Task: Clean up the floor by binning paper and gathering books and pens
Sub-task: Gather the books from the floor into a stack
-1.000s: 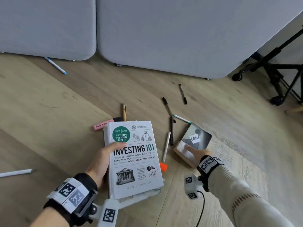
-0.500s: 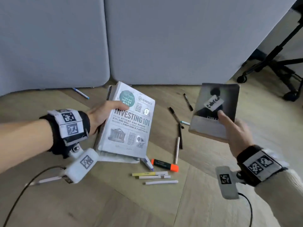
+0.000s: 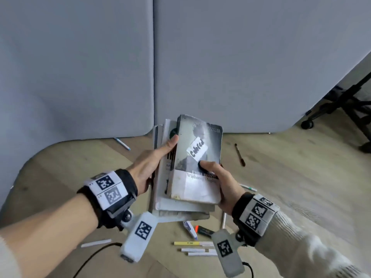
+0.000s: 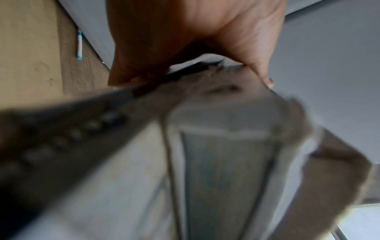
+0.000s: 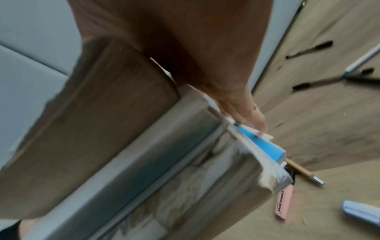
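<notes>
I hold a stack of books in the air above the wooden floor. On top lies a grey paperback with a white sticker, titled Wuthering Heights. My left hand grips the stack's left edge, thumb on the cover of the white book below. My right hand grips the paperback and the stack from the right, thumb on the cover. In the wrist views the book edges fill the picture, blurred. Several pens and markers lie on the floor: a black pen, an orange highlighter, white pens.
Grey padded panels stand right behind the stack. A blue-tipped pen lies at their foot. A black wheeled stand is at the far right. A pink highlighter and a wooden pencil lie under the stack.
Both hands rose from the floor and came together. The grey paperback, held apart in my right hand half a second ago, now lies on top of the stack in my left hand.
</notes>
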`<act>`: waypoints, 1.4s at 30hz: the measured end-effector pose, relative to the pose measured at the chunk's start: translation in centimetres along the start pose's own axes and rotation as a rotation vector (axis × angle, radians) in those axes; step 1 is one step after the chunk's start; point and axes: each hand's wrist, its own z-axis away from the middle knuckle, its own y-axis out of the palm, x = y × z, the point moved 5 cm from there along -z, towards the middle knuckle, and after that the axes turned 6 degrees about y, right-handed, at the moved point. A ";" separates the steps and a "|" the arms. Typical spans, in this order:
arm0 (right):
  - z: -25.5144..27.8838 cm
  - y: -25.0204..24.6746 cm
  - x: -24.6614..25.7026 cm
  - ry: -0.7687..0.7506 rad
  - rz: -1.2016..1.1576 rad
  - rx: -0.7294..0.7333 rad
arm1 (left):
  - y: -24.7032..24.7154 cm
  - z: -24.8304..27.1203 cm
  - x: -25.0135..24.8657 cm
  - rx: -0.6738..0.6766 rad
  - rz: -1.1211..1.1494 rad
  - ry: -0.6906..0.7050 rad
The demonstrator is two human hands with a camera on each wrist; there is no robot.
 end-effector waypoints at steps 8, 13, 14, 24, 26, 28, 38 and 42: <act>8.2 0.5 6.5 0.029 0.047 -0.047 | 3.5 5.9 -8.4 0.028 0.072 -0.062; 16.0 3.4 12.3 0.097 -0.095 -0.037 | 5.4 11.4 -14.9 -0.016 0.116 -0.129; 17.9 4.3 13.8 0.112 -0.108 -0.031 | 5.8 13.0 -17.0 -0.006 0.118 -0.139; 35.5 11.4 25.6 0.062 -0.221 -0.048 | 8.7 26.9 -33.3 0.180 0.106 -0.237; 38.1 12.2 25.7 0.085 -0.279 -0.053 | 9.6 28.7 -34.2 0.222 0.064 -0.244; 40.3 12.4 25.5 0.080 -0.333 -0.113 | 10.0 29.2 -34.8 0.235 0.001 -0.232; 53.8 9.8 22.1 -0.050 -0.394 -0.480 | 20.2 37.1 -39.4 0.632 0.005 -0.015; 62.1 6.8 21.1 -0.124 -0.386 -0.639 | 27.8 40.8 -39.7 0.819 0.018 -0.042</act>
